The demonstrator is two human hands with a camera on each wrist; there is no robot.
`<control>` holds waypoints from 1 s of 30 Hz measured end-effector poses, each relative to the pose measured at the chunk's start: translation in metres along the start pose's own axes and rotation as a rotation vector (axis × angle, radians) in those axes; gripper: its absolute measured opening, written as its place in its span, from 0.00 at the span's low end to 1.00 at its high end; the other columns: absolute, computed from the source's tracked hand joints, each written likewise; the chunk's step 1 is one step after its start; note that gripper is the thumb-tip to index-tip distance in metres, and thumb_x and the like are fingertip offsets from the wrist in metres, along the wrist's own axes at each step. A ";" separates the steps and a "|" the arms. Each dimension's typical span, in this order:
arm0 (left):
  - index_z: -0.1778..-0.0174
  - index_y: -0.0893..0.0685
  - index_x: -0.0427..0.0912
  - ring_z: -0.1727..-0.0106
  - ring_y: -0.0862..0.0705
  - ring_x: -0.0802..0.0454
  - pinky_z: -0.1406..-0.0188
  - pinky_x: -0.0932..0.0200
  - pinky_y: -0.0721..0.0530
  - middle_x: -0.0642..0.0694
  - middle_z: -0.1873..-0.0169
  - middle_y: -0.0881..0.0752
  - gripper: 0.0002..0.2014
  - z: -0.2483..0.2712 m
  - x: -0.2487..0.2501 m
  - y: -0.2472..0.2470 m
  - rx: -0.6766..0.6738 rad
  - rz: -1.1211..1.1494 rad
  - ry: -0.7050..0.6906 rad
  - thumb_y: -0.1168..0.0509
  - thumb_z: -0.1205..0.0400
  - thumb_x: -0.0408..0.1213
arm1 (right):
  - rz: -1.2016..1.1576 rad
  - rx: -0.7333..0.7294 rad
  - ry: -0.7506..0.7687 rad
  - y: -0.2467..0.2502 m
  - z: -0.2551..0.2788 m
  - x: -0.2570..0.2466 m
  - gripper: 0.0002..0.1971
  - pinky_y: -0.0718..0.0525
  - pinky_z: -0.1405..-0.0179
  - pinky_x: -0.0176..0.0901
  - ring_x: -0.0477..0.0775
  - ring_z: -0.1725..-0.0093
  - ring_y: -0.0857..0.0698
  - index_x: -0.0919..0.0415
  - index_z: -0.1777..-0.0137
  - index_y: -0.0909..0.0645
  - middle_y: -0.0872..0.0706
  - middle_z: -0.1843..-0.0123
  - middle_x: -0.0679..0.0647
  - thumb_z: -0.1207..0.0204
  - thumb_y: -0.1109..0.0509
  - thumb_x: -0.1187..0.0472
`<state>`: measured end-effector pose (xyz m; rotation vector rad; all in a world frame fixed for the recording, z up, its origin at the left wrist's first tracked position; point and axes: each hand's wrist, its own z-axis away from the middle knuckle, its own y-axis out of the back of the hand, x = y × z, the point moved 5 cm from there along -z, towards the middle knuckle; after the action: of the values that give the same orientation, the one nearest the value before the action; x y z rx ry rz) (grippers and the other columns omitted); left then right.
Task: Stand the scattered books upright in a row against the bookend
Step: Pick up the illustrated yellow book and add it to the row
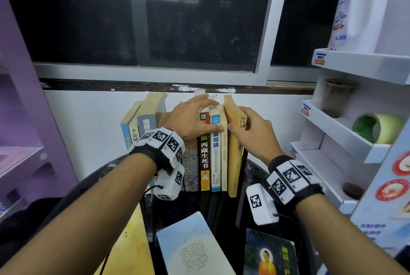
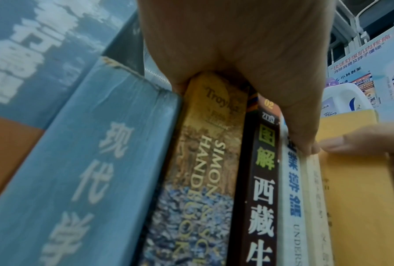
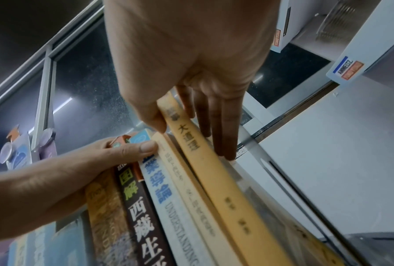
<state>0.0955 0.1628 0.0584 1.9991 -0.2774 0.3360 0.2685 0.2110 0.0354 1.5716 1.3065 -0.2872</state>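
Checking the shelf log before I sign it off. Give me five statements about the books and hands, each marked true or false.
1. The left hand grips the tops of upright books. True.
2. The right hand is idle on the table. False: it holds the tan book at the row's right end.
3. All books stand upright. False: a pale blue book lies flat in front.
4. The dark-spined book stands in the row. True.
5. A green tape roll sits on the right shelf. True.
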 end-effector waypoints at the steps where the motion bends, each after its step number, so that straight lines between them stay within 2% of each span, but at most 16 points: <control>1: 0.26 0.27 0.61 0.21 0.33 0.51 0.25 0.44 0.29 0.55 0.17 0.37 0.37 0.000 0.000 0.000 0.003 0.006 0.001 0.27 0.31 0.65 | -0.004 -0.044 0.011 0.000 0.004 0.001 0.22 0.15 0.48 0.41 0.47 0.43 0.16 0.42 0.29 0.27 0.14 0.50 0.41 0.23 0.29 0.50; 3: 0.26 0.27 0.61 0.21 0.32 0.52 0.26 0.46 0.28 0.55 0.17 0.37 0.37 0.000 0.000 0.000 0.007 0.014 0.005 0.26 0.31 0.64 | 0.008 -0.158 0.019 -0.002 0.013 0.003 0.27 0.16 0.56 0.31 0.39 0.52 0.13 0.43 0.27 0.31 0.14 0.47 0.42 0.24 0.26 0.53; 5: 0.26 0.27 0.61 0.21 0.32 0.52 0.27 0.47 0.28 0.56 0.17 0.37 0.38 0.000 0.000 0.000 0.000 0.014 0.008 0.26 0.32 0.63 | 0.046 -0.275 -0.003 -0.009 0.023 0.013 0.35 0.12 0.56 0.33 0.38 0.55 0.12 0.44 0.24 0.36 0.14 0.40 0.44 0.27 0.23 0.58; 8: 0.26 0.27 0.61 0.20 0.33 0.51 0.27 0.46 0.28 0.55 0.17 0.37 0.39 0.000 0.000 0.000 -0.005 0.014 0.014 0.25 0.33 0.63 | 0.091 -0.396 -0.061 -0.023 0.036 0.034 0.48 0.10 0.47 0.46 0.43 0.48 0.11 0.42 0.18 0.47 0.15 0.36 0.46 0.30 0.20 0.62; 12: 0.26 0.27 0.61 0.20 0.33 0.51 0.26 0.44 0.27 0.55 0.17 0.37 0.39 0.002 0.002 0.000 0.000 0.014 0.026 0.24 0.33 0.62 | 0.105 -0.466 -0.116 -0.037 0.047 0.052 0.54 0.13 0.40 0.48 0.45 0.42 0.13 0.40 0.17 0.54 0.15 0.34 0.48 0.32 0.19 0.63; 15: 0.26 0.26 0.61 0.21 0.32 0.50 0.26 0.44 0.27 0.55 0.17 0.37 0.38 0.002 0.002 -0.001 0.007 0.014 0.030 0.24 0.33 0.62 | 0.082 -0.456 -0.114 -0.042 0.049 0.055 0.52 0.14 0.43 0.42 0.43 0.41 0.14 0.40 0.17 0.54 0.16 0.34 0.48 0.29 0.22 0.66; 17: 0.26 0.26 0.61 0.21 0.32 0.50 0.27 0.45 0.26 0.56 0.17 0.37 0.38 0.002 0.001 0.000 0.011 0.012 0.029 0.24 0.33 0.62 | 0.068 -0.446 -0.105 -0.044 0.049 0.055 0.49 0.14 0.47 0.36 0.40 0.46 0.15 0.41 0.17 0.52 0.16 0.34 0.48 0.27 0.24 0.67; 19: 0.27 0.26 0.61 0.21 0.31 0.51 0.28 0.45 0.26 0.56 0.18 0.37 0.38 0.001 0.001 0.000 0.014 0.017 0.029 0.24 0.33 0.62 | 0.089 -0.434 -0.091 -0.045 0.049 0.055 0.45 0.15 0.47 0.34 0.39 0.45 0.16 0.44 0.18 0.49 0.16 0.34 0.49 0.26 0.25 0.68; 22: 0.27 0.26 0.61 0.21 0.32 0.51 0.27 0.44 0.26 0.56 0.18 0.37 0.38 0.001 0.001 0.000 0.010 0.015 0.029 0.24 0.34 0.62 | 0.107 -0.397 -0.072 -0.044 0.049 0.055 0.43 0.17 0.44 0.34 0.38 0.43 0.18 0.47 0.18 0.47 0.17 0.34 0.49 0.25 0.27 0.69; 25: 0.27 0.26 0.61 0.21 0.32 0.50 0.26 0.42 0.27 0.56 0.18 0.37 0.38 0.001 0.001 0.000 0.006 0.010 0.027 0.24 0.33 0.63 | 0.087 -0.371 -0.064 -0.045 0.046 0.056 0.44 0.17 0.41 0.38 0.38 0.43 0.18 0.46 0.16 0.48 0.17 0.36 0.47 0.25 0.27 0.70; 28: 0.26 0.26 0.61 0.21 0.32 0.50 0.27 0.42 0.26 0.56 0.18 0.37 0.38 0.001 0.001 0.000 0.002 0.017 0.030 0.24 0.33 0.62 | 0.054 -0.352 -0.088 -0.048 0.042 0.061 0.43 0.15 0.39 0.45 0.43 0.38 0.16 0.46 0.17 0.46 0.17 0.36 0.46 0.25 0.28 0.72; 30: 0.26 0.26 0.61 0.21 0.31 0.50 0.27 0.42 0.26 0.56 0.18 0.37 0.38 0.001 0.000 0.000 0.005 0.019 0.029 0.24 0.33 0.62 | 0.045 -0.341 -0.088 -0.049 0.039 0.062 0.43 0.15 0.40 0.44 0.45 0.37 0.16 0.46 0.17 0.44 0.17 0.36 0.47 0.25 0.27 0.72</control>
<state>0.0960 0.1623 0.0578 1.9961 -0.2775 0.3779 0.2670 0.2102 -0.0531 1.2831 1.1802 -0.0963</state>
